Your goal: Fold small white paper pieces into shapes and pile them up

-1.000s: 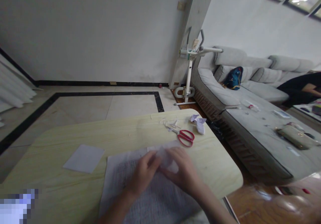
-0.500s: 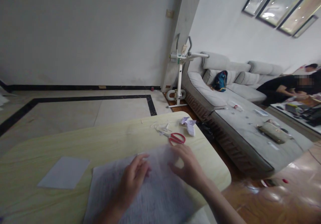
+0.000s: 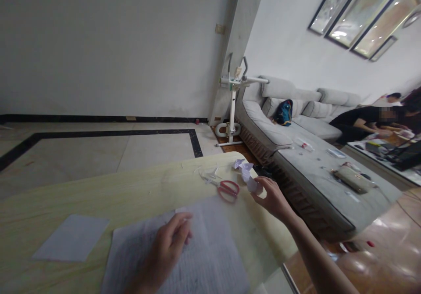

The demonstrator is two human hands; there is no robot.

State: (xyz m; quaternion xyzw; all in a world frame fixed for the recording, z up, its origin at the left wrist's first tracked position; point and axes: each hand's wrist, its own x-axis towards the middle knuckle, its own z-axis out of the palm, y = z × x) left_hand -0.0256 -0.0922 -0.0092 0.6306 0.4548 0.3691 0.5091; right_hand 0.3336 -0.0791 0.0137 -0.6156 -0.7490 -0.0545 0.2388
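My right hand [image 3: 271, 197] pinches a small folded white paper piece [image 3: 254, 185] between thumb and fingers, at the table's right edge. Right beside it lie other folded paper pieces [image 3: 244, 167]. Red-handled scissors [image 3: 228, 191] rest left of that hand, their blades towards thin paper scraps [image 3: 210, 172]. Over a large sheet covered in writing [image 3: 210, 245] is my left hand [image 3: 171, 239], its fingers loosely bent and nothing visible in them. Whether it touches the sheet I cannot tell. A plain white paper [image 3: 72, 237] lies flat on the left.
All this is on a pale wood-grain table [image 3: 125, 193] with rounded corners. To the right stands a long grey sofa [image 3: 315, 188] with a blue bag [image 3: 284, 112] on it. Behind the table is a white exercise machine [image 3: 232, 105]. People [image 3: 365, 118] sit at the far right.
Both hands held the folded paper together over the sheet. They have parted, and my right hand has carried the paper right to the other folded pieces. The view has swung right.
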